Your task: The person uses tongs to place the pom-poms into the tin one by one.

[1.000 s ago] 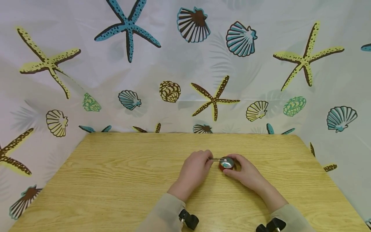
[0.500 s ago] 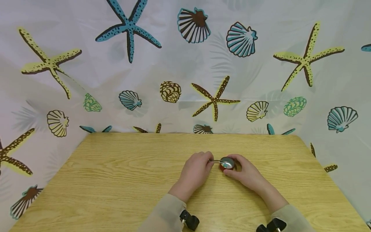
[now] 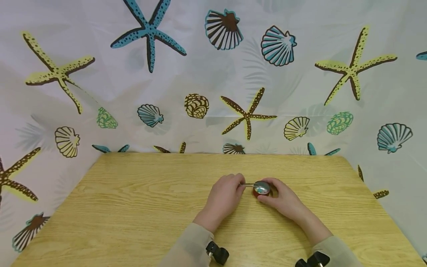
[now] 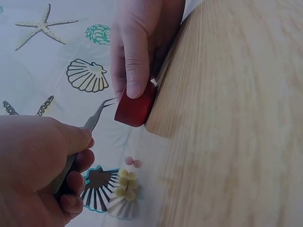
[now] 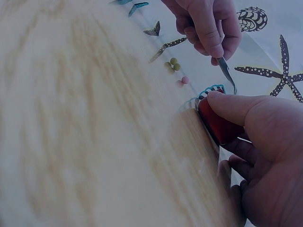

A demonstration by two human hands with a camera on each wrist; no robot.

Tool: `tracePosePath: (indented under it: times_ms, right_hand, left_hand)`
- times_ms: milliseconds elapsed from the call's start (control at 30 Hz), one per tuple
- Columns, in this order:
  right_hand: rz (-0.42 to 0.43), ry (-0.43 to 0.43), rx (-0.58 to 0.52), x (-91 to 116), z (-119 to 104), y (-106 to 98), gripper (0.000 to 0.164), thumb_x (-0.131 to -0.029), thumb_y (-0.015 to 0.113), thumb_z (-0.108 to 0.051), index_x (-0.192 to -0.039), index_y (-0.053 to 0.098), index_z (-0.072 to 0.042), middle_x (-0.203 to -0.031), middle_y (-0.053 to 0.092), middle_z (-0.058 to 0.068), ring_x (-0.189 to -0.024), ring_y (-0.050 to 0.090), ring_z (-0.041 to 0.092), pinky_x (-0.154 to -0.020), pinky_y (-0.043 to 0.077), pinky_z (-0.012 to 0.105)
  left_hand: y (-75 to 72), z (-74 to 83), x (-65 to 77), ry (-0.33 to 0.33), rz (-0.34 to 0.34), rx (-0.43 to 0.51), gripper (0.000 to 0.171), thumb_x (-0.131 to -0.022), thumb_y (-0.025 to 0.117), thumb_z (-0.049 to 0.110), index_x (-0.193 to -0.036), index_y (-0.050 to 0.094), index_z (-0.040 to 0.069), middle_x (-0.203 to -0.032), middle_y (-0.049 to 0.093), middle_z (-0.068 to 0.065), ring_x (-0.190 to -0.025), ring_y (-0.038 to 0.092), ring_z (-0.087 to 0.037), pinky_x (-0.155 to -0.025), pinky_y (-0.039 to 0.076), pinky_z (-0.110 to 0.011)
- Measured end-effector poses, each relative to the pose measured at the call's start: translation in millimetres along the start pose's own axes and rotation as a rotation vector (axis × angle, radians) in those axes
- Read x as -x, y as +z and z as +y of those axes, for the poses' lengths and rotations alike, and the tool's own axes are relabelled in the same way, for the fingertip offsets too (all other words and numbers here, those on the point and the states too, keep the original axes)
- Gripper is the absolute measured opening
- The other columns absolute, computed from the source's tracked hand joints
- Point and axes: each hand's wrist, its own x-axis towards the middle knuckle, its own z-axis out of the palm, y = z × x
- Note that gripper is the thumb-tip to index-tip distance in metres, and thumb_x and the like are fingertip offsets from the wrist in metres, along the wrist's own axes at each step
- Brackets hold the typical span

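My left hand (image 3: 225, 196) grips a pair of metal tweezers (image 4: 96, 117) with bent tips. Those tips reach right to the rim of a small round red container (image 4: 135, 108), silvery on its upper side in the head view. Around the container curl the thumb and fingers of my right hand (image 3: 283, 198), steadying it on the wooden table. Its thumb lies along the red wall in the right wrist view. Several small yellow balls (image 4: 129, 177) and a pink ball (image 4: 129, 161) show beyond my left hand in the left wrist view; that hand hides them in the head view.
The wooden table (image 3: 140, 207) ends at a white cloth backdrop (image 3: 186, 74) printed with starfish and shells. Black wrist cameras (image 3: 217, 253) sit at both beige sleeves (image 3: 188, 246).
A pale spot at the tweezers' tips over the container a second ago no longer shows there; a pinkish spot now appears on the silvery surface. Both hands stay almost still.
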Motion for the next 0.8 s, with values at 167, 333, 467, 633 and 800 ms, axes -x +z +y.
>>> tracePosePath:
  times_ms: [167,333,467,633,800]
  right_hand:
    - [0.004,-0.004,0.000,0.6,-0.5,1.0,0.062,-0.101,0.085,-0.033,-0.153,0.060,-0.009,-0.151,0.063,0.014,-0.148,0.052,0.038,-0.122,0.036,0.062]
    - [0.010,-0.005,0.006,0.4,-0.7,0.2,0.063,-0.101,0.085,-0.033,-0.153,0.060,-0.009,-0.150,0.063,0.015,-0.148,0.051,0.038,-0.122,0.036,0.062]
    - [0.008,0.002,0.010,-0.2,0.2,0.1,0.064,-0.100,0.086,-0.033,-0.153,0.059,-0.009,-0.150,0.063,0.015,-0.149,0.050,0.039,-0.123,0.035,0.062]
    - [0.005,0.001,0.028,-0.2,0.5,1.1,0.066,-0.100,0.086,-0.035,-0.154,0.059,-0.008,-0.151,0.062,0.016,-0.150,0.049,0.040,-0.123,0.035,0.063]
    - [0.006,0.005,0.018,-0.3,-0.6,1.7,0.066,-0.100,0.086,-0.035,-0.154,0.059,-0.008,-0.151,0.062,0.016,-0.151,0.048,0.040,-0.124,0.034,0.062]
  left_hand:
    - [-4.4,-5.3,1.2,-0.026,0.003,0.007,0.005,-0.111,0.071,0.018,-0.107,0.073,0.017,-0.092,0.068,0.003,-0.084,0.063,-0.018,-0.076,0.055,-0.037]
    - [-12.4,-14.0,3.6,-0.041,0.022,-0.010,0.004,-0.111,0.072,0.018,-0.109,0.075,0.016,-0.095,0.070,0.002,-0.086,0.064,-0.020,-0.077,0.055,-0.038]
    - [-18.7,-22.7,6.8,-0.052,0.039,-0.009,0.005,-0.111,0.072,0.017,-0.111,0.076,0.014,-0.096,0.071,0.000,-0.086,0.066,-0.021,-0.078,0.057,-0.040]
    - [-22.5,-34.3,11.9,-0.074,0.052,0.007,0.006,-0.110,0.072,0.016,-0.110,0.076,0.012,-0.095,0.071,-0.001,-0.082,0.065,-0.020,-0.076,0.057,-0.040]
    - [-25.5,-45.4,17.4,-0.092,0.053,-0.004,0.005,-0.110,0.073,0.016,-0.107,0.076,0.013,-0.093,0.071,0.000,-0.080,0.064,-0.018,-0.075,0.057,-0.040]
